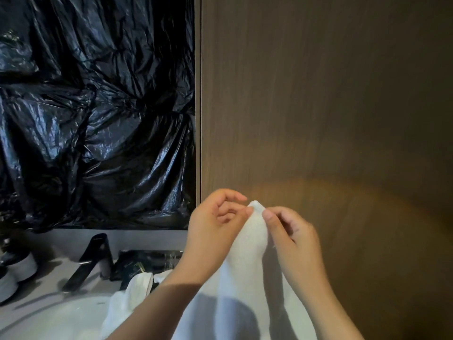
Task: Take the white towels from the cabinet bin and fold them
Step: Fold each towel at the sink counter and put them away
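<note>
Two pinches on white towel [245,253]: left hand [215,224], right hand [291,231]; black plastic [98,106], perhaps faucet [95,256] behind.

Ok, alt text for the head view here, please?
The left hand and right hand pinch the top corner of a white towel, held up before a brown wood panel. Black plastic sheeting hangs at left above a black faucet.

white towel [247,261], black plastic sheet [98,106], brown panel [318,94]

A grey counter [52,271] sits at lower left. On it are a black faucet [96,256], a dark tray [147,262] and a crumpled white towel [138,287].
</note>
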Available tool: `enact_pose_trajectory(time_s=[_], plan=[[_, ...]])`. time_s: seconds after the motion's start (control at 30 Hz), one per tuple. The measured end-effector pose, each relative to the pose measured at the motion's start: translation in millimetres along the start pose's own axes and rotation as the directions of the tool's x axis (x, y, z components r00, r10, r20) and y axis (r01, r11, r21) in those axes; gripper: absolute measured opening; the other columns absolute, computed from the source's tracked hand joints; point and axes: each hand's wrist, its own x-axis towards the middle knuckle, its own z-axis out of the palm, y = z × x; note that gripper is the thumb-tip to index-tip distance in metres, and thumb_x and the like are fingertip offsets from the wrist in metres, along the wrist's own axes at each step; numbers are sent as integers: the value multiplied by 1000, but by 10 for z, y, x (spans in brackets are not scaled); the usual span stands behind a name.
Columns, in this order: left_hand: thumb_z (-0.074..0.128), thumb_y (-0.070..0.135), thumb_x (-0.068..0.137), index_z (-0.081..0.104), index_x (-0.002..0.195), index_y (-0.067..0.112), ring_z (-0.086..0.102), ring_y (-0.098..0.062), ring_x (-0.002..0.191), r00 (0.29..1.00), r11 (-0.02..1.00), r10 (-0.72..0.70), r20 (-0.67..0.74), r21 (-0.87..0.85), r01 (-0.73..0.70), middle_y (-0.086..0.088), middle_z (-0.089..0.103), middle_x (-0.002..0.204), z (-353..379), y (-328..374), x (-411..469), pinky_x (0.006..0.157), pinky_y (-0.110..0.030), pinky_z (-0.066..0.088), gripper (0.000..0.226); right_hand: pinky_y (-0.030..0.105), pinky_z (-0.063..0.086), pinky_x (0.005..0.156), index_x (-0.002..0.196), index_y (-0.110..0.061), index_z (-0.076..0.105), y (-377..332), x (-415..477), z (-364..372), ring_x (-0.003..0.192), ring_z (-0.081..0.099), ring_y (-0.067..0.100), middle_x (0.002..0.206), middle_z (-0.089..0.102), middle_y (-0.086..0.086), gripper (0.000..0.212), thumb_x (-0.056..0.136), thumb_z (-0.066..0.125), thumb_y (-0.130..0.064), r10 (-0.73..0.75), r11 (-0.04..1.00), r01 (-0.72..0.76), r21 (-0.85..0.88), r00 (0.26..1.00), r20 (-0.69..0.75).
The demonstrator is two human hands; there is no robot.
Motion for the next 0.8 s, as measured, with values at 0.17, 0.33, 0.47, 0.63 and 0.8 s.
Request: enact_pose_trajectory(time_s=[0.17, 0.33, 0.47, 0.63, 0.8], plan=[[77, 14, 79, 65, 89, 33, 57, -8, 65, 987, 991, -42, 155, 135, 21, 7, 66, 77, -75, -175, -277, 65, -18, 48, 24, 13, 39, 62, 80, -23, 65, 143, -142, -41, 76, 58, 6, 77, 64, -11, 20, 98, 55, -23, 66, 997, -68, -30, 996, -66], [78, 14, 77, 66, 79, 34, 52, -2, 59, 990, 980, -98, 100, 184, 78, 14, 60, 67, -139, -331, -474, 61, -10, 41, 24, 12, 38, 59, 80, -24, 65, 150, -207, -106, 68, 55, 3, 72, 62, -14, 19, 97, 58, -30, 92, 995, -91, -28, 995, 42], [79, 17, 78, 69, 75, 30, 51, -3, 58, 982, 983, -151, 110, 125, 137, 6, 59, 63, -146, -406, -540, 60, -13, 40, 16, 16, 37, 52, 71, -21, 64, 109, -256, -95, 57, 48, 3, 61, 58, -9, 25, 84, 60, -43, 120, 992, -124, 23, 985, 124], [64, 49, 76, 64, 68, 26, 54, -3, 67, 973, 964, -15, 231, 262, -48, 8, 60, 71, -232, -480, -607, 64, -12, 38, 25, 27, 44, 59, 79, -21, 65, 155, -314, -105, 64, 57, 12, 67, 63, -5, 27, 85, 55, -46, 133, 991, -134, 28, 990, 45], [60, 53, 80, 60, 65, 25, 54, -8, 67, 952, 926, 38, 305, 348, -148, 6, 57, 71, -336, -588, -655, 60, -20, 40, 32, 29, 47, 67, 82, -25, 64, 175, -271, -187, 74, 62, 11, 75, 65, -8, 20, 93, 57, -40, 123, 992, -122, 17, 991, -44]])
